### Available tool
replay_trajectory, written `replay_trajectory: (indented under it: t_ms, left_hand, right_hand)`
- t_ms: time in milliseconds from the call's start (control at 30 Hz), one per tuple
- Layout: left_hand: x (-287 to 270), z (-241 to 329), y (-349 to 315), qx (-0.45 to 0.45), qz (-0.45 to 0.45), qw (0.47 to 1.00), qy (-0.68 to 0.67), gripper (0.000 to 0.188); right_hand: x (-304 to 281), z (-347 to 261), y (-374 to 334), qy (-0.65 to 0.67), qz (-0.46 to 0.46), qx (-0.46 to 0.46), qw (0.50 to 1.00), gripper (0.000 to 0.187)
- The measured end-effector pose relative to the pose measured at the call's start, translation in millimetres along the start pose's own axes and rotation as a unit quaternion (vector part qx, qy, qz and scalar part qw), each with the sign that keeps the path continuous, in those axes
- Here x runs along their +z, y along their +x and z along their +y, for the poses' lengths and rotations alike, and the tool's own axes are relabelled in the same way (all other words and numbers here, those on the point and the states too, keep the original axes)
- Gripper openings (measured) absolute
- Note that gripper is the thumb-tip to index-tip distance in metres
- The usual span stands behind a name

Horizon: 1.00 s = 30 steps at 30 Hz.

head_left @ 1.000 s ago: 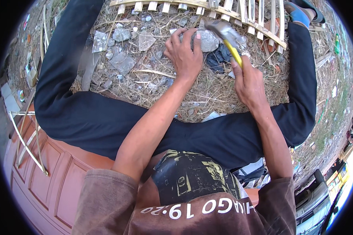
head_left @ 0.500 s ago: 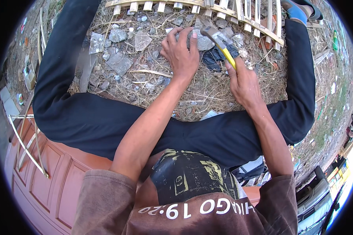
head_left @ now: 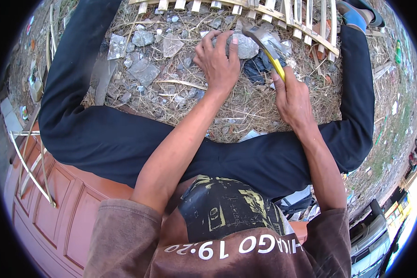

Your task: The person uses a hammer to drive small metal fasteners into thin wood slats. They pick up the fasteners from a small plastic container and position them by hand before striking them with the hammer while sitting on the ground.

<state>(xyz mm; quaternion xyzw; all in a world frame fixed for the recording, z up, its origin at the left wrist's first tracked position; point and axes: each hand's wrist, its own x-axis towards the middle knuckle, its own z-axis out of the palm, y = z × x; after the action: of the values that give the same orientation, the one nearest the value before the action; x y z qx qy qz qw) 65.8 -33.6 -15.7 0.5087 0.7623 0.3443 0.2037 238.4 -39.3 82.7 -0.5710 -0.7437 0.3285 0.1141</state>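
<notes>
A grey stone (head_left: 244,47) lies on the ground ahead of me, between my spread legs. My left hand (head_left: 218,62) is closed over the stone's left end, fingers bent and thumb against it; what lies beneath the fingers is hidden. In my right hand (head_left: 294,99) is a hammer (head_left: 269,54) with a yellow grip, held by the handle. Its dark head is over the stone's far right side, slightly blurred; I cannot tell whether they touch. Crumpled dark plastic or cloth (head_left: 256,68) sits just right of the stone, partly beneath the hammer.
Slatted pieces of pale wood (head_left: 306,30) lie beyond the stone. Broken flat stones (head_left: 143,72) and dry grass (head_left: 245,111) cover the ground. At the lower left are a reddish-brown panelled door (head_left: 55,199) and thin crossed strips (head_left: 34,178). My dark-trousered legs (head_left: 356,83) flank the work area.
The whole view has shifted slightly. The hammer is tilted a little differently and its head looks more blurred. My left hand keeps its place on the stone.
</notes>
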Motion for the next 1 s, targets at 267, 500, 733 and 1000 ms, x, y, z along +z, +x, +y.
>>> replay_trajectory:
  t_ms: [267, 500, 733, 1000]
  left_hand:
    - [-2.3, -0.4, -1.6, 0.003, -0.014, 1.000, 0.016, 0.032]
    - [-1.4, 0.3, -0.3, 0.011, -0.020, 0.999, 0.033, 0.031]
    - [-0.9, 1.4, -1.6, 0.012, -0.022, 0.997, 0.070, 0.031]
    - [-0.4, 4.7, -1.1, 0.018, -0.023, 0.996, 0.083, 0.033]
  right_hand:
    - [0.8, -5.0, 2.4, 0.000, -0.009, 0.002, 1.000, 0.026]
    - [3.1, 6.3, 3.4, -0.050, -0.025, -0.019, 0.998, 0.026]
    - [9.9, 8.1, 3.0, -0.069, -0.016, -0.031, 0.997, 0.025]
    - [9.2, 3.9, -0.8, -0.064, -0.016, -0.025, 0.998, 0.024]
